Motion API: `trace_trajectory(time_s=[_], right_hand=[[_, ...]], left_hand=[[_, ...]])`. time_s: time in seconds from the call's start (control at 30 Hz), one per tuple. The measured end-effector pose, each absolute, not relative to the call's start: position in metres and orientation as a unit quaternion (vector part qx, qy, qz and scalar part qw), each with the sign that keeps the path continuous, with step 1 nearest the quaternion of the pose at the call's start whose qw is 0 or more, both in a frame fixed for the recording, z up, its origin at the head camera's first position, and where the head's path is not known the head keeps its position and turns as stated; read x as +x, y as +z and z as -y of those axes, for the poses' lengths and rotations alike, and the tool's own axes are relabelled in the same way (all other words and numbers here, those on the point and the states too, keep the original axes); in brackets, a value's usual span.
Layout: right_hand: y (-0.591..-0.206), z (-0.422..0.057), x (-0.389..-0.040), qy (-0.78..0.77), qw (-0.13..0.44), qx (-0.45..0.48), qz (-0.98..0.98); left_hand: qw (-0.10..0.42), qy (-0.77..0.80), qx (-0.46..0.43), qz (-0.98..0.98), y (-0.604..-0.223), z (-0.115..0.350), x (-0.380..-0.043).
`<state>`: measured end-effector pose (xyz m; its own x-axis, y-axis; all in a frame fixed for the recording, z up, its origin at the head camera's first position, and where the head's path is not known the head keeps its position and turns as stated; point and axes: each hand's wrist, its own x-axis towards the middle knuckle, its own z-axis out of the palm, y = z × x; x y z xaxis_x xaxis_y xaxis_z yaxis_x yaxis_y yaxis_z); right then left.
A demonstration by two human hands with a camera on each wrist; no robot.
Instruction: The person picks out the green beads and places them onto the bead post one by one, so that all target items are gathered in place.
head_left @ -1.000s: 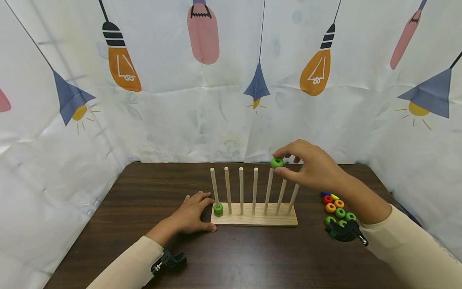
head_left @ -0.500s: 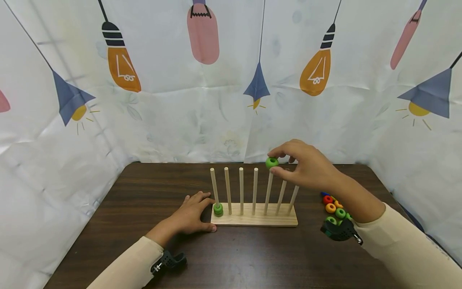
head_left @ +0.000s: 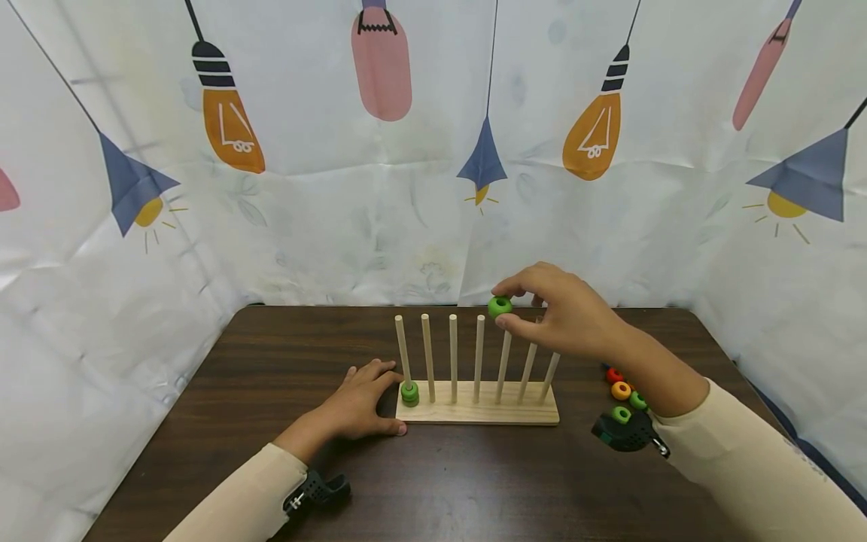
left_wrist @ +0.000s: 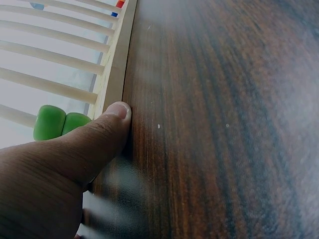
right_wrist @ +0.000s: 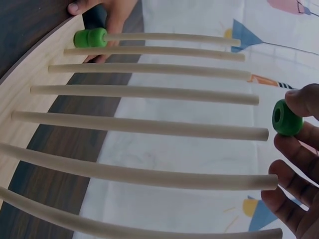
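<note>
My right fingers (head_left: 520,281) have moved the green bead (head_left: 500,306) leftward, pinching its sides; left fingers (head_left: 391,376) spread against the rack (head_left: 484,411). Bead probably light, hard: grip its sides.

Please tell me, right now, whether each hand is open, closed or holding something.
Left hand: open, touching the left end of the peg rack.
Right hand: closed on a green bead, pinched between thumb and finger.
</note>
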<state>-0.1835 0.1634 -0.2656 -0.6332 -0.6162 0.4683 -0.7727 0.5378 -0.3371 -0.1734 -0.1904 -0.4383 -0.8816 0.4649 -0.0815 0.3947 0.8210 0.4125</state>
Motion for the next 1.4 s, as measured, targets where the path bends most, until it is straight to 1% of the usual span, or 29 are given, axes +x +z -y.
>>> trace_trajectory(time_s=[0.5,0.9,1.4], right_hand=[[-0.262,-0.151,-0.183,0.275,0.138,0.405,0.861],[-0.264,-0.141,-0.185,0.268,0.146,0.415,0.857],[-0.262,-0.127,-0.184,0.263,0.139,0.413,0.861]], left_hand=[[0.089,0.195,0.230,-0.949,-0.439,0.190,-0.174],[0.090,0.197,0.230,-0.949,-0.439,0.190,-0.175],[0.091,0.195,0.231,-0.949,-0.439,0.191,-0.174]])
